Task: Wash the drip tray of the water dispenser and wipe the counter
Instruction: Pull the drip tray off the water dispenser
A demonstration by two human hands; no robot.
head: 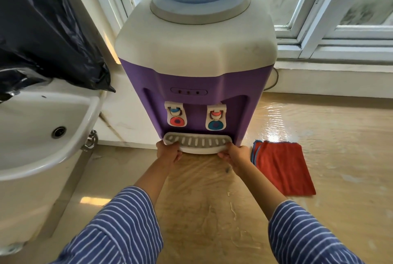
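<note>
Both hands grip the drip tray (196, 145) at the dispenser's (195, 85) base: my left hand (168, 154) clasps its left end, my right hand (235, 155) its right. An orange cloth (282, 170) lies on the counter (319, 136) just beside my right hand.

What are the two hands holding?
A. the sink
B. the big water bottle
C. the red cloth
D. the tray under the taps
D: the left hand and the right hand each grip an end of the tray under the taps, while the red cloth lies untouched to the right.
</note>
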